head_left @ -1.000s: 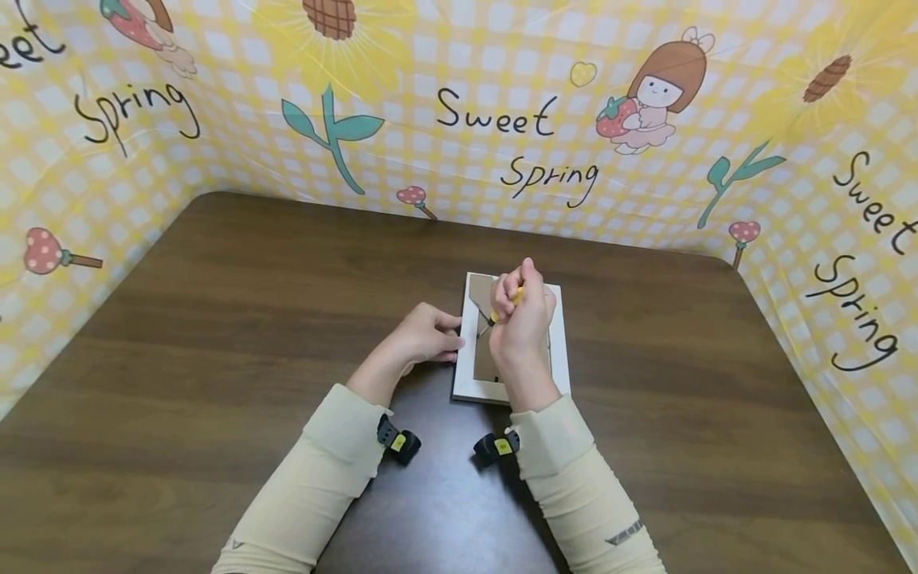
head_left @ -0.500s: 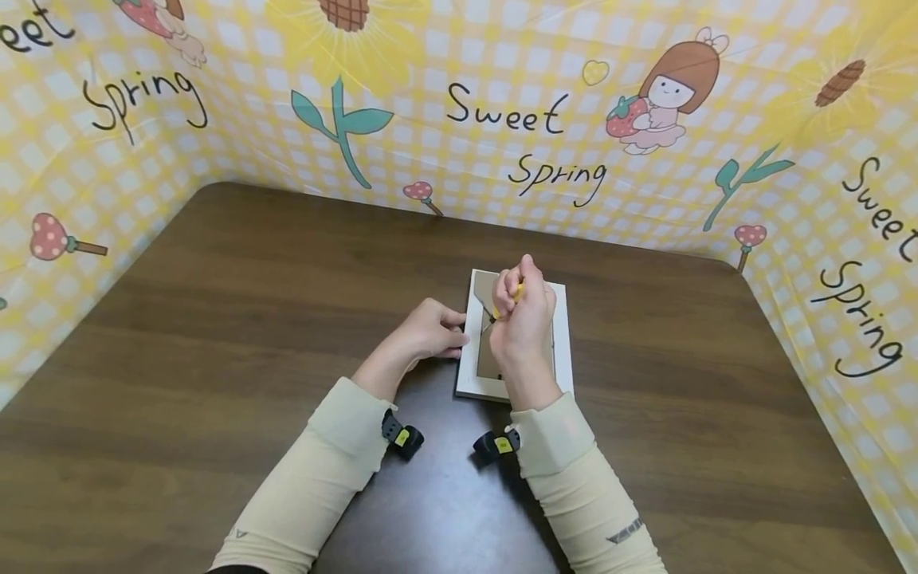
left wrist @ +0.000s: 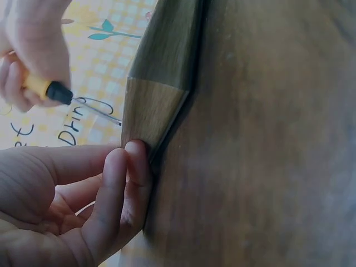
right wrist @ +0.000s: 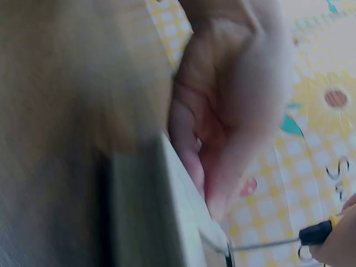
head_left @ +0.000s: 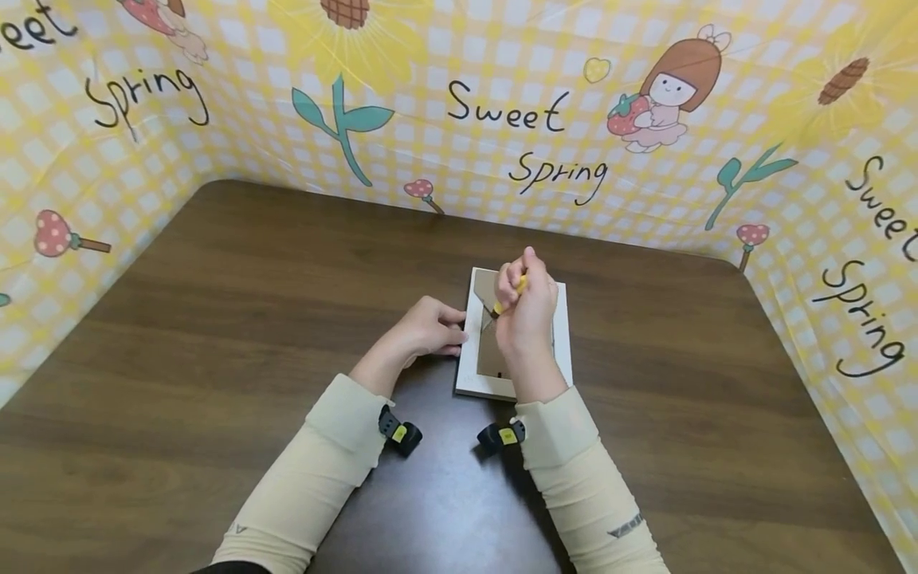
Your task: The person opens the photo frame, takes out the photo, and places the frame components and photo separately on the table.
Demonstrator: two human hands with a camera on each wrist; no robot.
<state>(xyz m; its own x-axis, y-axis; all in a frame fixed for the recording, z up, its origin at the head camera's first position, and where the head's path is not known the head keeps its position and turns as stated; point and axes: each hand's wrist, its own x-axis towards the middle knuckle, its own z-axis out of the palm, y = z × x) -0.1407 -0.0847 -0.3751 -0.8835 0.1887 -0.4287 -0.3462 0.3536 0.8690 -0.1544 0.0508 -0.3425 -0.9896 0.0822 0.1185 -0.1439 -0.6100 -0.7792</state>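
A white-rimmed picture frame (head_left: 484, 386) lies flat on the table with its brown backing board (head_left: 491, 355) facing up. At its left edge, my left hand (head_left: 427, 328) holds the rim with thumb and fingertips; in the left wrist view those fingertips meet the frame's wood-grained side (left wrist: 153, 105). Over the frame, my right hand (head_left: 528, 312) grips a screwdriver (left wrist: 40, 87) with a yellow handle and black collar. Its thin metal shaft (right wrist: 267, 245) slants down to the inner edge of the rim, on the left side. My right hand covers the upper right of the backing.
A dark brown wooden table (head_left: 272, 271) spreads around the frame. Beyond it, a yellow-and-white checked cloth (head_left: 488, 48) with printed flowers and lettering stands along the back and both sides. A small dark tab (head_left: 500, 374) shows near the backing's lower edge.
The head view has shifted slightly. My right hand has moved a little up and right, showing more of the yellow handle. My left hand stays at the frame's left edge.
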